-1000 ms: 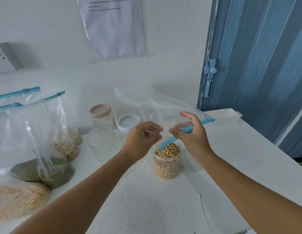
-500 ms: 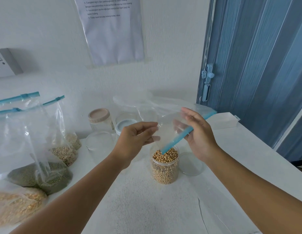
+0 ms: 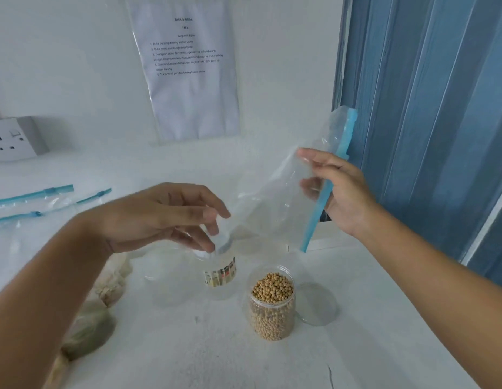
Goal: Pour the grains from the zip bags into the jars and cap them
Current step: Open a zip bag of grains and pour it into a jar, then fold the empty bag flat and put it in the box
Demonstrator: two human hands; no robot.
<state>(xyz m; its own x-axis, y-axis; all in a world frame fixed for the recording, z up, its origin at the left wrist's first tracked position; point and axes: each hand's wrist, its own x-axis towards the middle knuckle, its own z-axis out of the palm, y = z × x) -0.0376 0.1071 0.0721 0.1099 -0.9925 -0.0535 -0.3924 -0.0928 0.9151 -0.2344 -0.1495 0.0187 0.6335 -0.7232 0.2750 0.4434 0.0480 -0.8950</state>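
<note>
A clear jar [image 3: 272,307] full of tan soybeans stands uncapped on the white table [image 3: 205,357]. Its clear lid [image 3: 318,304] lies flat just to its right. My right hand [image 3: 338,192] holds an empty zip bag [image 3: 275,203] by its blue zip strip, lifted above and behind the jar, near the door. My left hand [image 3: 165,217] hovers left of the bag with fingers loosely curled, holding nothing. Behind it stands a labelled jar [image 3: 220,272] with a white cap, partly hidden by the fingers.
Several zip bags of grain [image 3: 98,287] with blue sliders lean at the left, mostly behind my left arm. An empty clear jar [image 3: 165,290] stands beside the labelled one. A wall socket [image 3: 12,140], a taped instruction sheet [image 3: 188,71] and a blue folding door [image 3: 429,108] are behind.
My right hand has lifted the empty bag up and to the right, away from the jar mouth. My left hand has let go of the bag and moved left.
</note>
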